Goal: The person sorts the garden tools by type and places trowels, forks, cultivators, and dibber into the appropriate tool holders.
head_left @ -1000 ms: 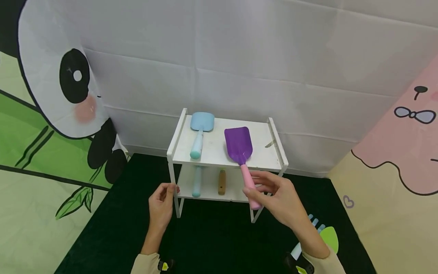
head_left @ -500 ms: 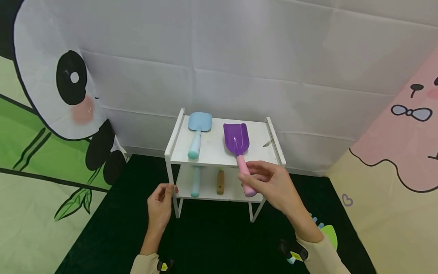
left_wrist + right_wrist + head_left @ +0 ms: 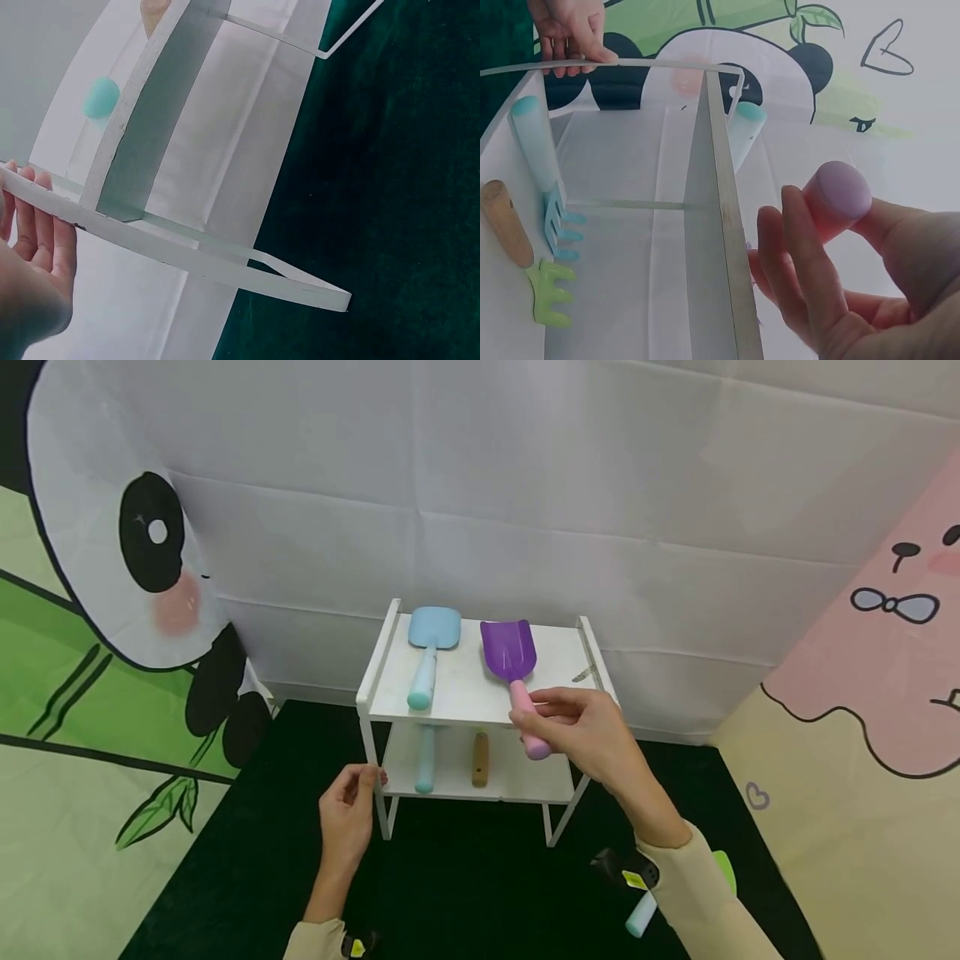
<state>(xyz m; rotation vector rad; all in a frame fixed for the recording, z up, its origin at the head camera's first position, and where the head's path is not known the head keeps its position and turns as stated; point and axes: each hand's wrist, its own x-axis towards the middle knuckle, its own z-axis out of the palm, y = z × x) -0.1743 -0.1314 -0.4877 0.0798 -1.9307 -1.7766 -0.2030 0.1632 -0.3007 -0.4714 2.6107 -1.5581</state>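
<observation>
Purple scoop (image 3: 510, 650) — pinched by pink handle (image 3: 521, 695) in R hand (image 3: 581, 727), blade over top shelf (image 3: 467, 693), can't tell if touching. L hand (image 3: 348, 802) grips front-L leg (image 3: 187, 259) of white rack (image 3: 377, 660). Blue scoop (image 3: 435, 627) L of purple one — blue fork (image 3: 538, 146) + green fork (image 3: 551, 296) on lower shelf (image 3: 453, 768).

A bare strip of upper shelf (image 3: 467, 693) leaves room between the light-blue shovel (image 3: 431, 643) and the purple scoop (image 3: 510, 652); the white backdrop (image 3: 525, 485) closes the rear. The lower shelf (image 3: 453, 768) opens frontward, but a blue rake (image 3: 547, 172) and wooden-handled green rake (image 3: 517, 244) obstruct it.
</observation>
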